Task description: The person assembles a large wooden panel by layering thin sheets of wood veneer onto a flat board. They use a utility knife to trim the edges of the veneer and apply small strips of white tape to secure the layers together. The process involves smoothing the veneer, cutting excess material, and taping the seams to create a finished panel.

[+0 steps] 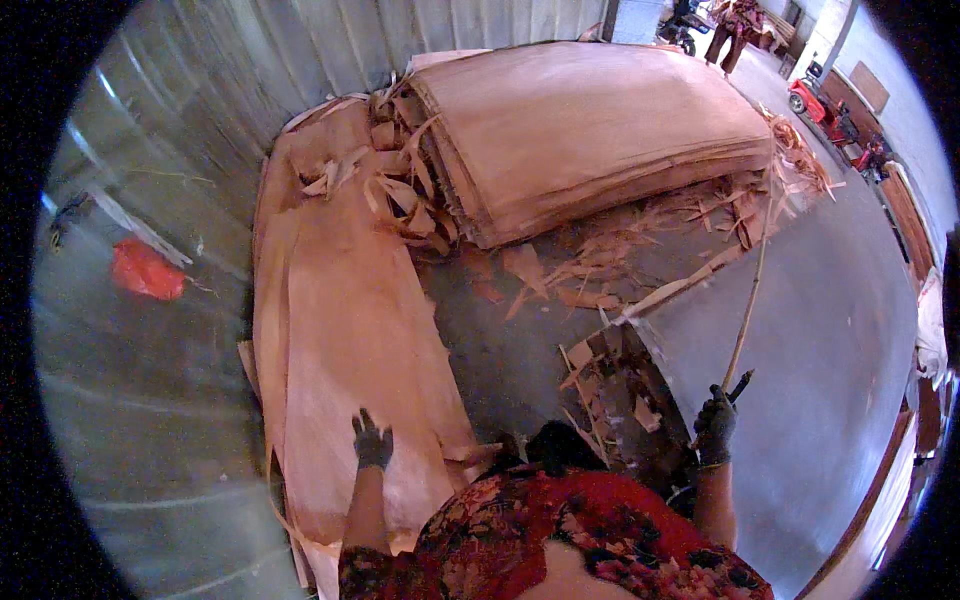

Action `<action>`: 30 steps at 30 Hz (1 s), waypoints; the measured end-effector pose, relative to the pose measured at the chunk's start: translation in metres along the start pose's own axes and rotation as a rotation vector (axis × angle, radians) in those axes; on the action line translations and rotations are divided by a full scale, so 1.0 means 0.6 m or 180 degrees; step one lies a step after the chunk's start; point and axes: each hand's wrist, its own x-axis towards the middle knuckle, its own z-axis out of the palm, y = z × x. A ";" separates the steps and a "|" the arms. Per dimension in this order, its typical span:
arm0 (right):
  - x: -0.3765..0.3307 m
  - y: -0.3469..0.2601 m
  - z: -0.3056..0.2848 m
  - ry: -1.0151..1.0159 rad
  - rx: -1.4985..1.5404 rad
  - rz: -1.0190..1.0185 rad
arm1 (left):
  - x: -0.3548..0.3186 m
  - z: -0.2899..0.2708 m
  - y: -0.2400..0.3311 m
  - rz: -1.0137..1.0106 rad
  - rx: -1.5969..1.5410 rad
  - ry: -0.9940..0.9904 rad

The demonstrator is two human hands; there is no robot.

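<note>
My left hand, in a dark glove, lies with its fingers spread on a long stack of reddish-brown wood veneer sheets. My right hand, gloved too, is closed over the edge of a smooth grey tabletop. From its grip a long thin wooden stick runs forward and slightly right. A short black tool, pen-like in shape, also pokes out of this fist; its exact kind is unclear. Torn veneer pieces lie on the far end of the left stack.
Ahead stands a thick, wide pile of veneer, with scraps strewn before it. A dark bin holding veneer offcuts is left of the tabletop. Corrugated metal wall borders the left. Far right are a person and a red scooter.
</note>
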 end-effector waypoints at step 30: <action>0.422 0.023 0.907 -0.0729 -0.0620 0.0255 | 0.973 -0.157 0.018 0.0313 -0.0199 -0.0495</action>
